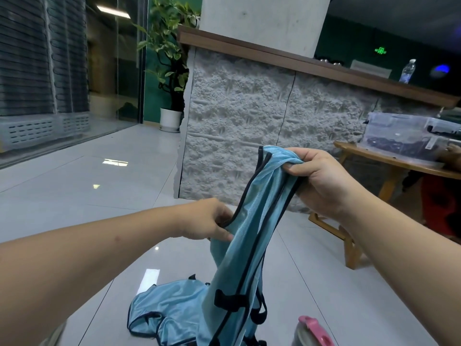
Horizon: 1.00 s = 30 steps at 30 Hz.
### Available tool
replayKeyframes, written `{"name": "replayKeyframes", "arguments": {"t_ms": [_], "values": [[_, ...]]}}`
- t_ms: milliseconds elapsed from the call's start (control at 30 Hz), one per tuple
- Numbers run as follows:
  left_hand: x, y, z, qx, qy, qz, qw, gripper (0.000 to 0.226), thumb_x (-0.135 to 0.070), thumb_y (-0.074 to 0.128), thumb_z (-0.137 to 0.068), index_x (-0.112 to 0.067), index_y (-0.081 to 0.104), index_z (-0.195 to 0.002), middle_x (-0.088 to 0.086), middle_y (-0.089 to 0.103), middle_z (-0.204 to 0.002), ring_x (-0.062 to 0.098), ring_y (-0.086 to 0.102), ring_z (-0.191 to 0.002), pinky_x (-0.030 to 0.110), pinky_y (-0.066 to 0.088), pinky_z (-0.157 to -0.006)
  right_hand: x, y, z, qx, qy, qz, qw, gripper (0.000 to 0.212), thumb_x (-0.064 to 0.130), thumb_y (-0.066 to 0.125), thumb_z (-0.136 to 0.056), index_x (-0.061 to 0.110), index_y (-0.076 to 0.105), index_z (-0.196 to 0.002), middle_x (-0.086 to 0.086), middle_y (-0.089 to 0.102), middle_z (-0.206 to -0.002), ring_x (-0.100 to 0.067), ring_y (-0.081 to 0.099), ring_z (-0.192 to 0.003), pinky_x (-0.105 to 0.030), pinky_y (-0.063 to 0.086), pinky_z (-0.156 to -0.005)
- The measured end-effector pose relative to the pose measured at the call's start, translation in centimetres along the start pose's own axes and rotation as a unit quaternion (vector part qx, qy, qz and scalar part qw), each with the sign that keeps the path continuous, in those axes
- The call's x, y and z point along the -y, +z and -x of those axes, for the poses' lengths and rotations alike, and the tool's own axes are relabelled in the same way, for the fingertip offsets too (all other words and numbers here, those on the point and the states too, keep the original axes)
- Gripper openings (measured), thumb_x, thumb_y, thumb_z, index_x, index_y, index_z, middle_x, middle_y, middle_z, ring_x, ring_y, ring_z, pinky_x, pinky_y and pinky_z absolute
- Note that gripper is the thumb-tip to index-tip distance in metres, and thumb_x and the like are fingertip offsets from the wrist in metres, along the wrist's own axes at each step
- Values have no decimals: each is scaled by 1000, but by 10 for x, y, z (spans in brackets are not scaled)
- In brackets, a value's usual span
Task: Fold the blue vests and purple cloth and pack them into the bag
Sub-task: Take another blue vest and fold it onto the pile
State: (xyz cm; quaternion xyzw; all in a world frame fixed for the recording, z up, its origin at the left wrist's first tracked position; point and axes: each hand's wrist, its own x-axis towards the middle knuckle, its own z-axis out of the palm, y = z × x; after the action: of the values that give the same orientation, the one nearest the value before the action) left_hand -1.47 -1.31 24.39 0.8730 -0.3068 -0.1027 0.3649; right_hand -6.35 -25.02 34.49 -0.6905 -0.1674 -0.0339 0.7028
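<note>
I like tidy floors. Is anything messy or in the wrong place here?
Yes. A second blue vest lies crumpled on the floor tiles, unfolded. The hands hold another vest up, bunched.

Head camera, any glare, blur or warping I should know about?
Head view: ceiling lights glare off the glossy floor; wide-angle lens bends the counter and stretches the forearms; edges soft, the bottle hazy; the vest and both hands, left and right, reasonably sharp.

A second vest (pixel 164 318) lies on the floor (pixel 74 196), left of the hanging vest (pixel 249 245).
</note>
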Motion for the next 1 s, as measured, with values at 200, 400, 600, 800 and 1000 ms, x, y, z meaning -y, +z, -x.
{"name": "replayKeyframes", "arguments": {"t_ms": [200,400,600,800,1000], "values": [[6,-23,3,-78,-42,103,991,18,-25,88,-78,-18,75,-67,-7,65,-67,10,56,-65,23,39,-64,4,-4,-5,-177,-45,79,980,35,-16,59,-93,12,79,-98,-10,81,-95,-28,76,-98,-36,62,-91],[12,-45,12,-62,-41,312,947,54,-26,95,-60,-4,79,-107,18,76,-113,26,74,-98,30,60,-84,4,-14,-14,-282,-74,134,947,34,-10,59,-96,17,80,-101,-6,78,-104,-28,72,-108,-46,61,-96],[1,-37,16,38,-95,360,927,49,-12,76,-76,-1,70,-124,21,71,-126,34,71,-110,42,59,-95,7,-9,-20,-285,-93,154,941,38,-8,55,-100,23,76,-98,-6,76,-104,-16,69,-90,-34,62,-85],[3,-24,15,70,-81,346,932,40,-2,75,-76,-8,76,-116,19,71,-127,31,71,-110,42,58,-98,4,-5,-23,-283,-67,143,946,45,-14,45,-99,20,74,-100,-9,74,-102,-22,72,-90,-37,65,-80],[17,-24,17,100,-87,455,880,68,-14,98,-52,-6,77,-116,15,73,-120,27,74,-98,38,61,-92,3,-8,-23,-287,-58,107,950,41,-13,45,-100,16,74,-106,-12,74,-106,-19,69,-84,-29,62,-71]]}}
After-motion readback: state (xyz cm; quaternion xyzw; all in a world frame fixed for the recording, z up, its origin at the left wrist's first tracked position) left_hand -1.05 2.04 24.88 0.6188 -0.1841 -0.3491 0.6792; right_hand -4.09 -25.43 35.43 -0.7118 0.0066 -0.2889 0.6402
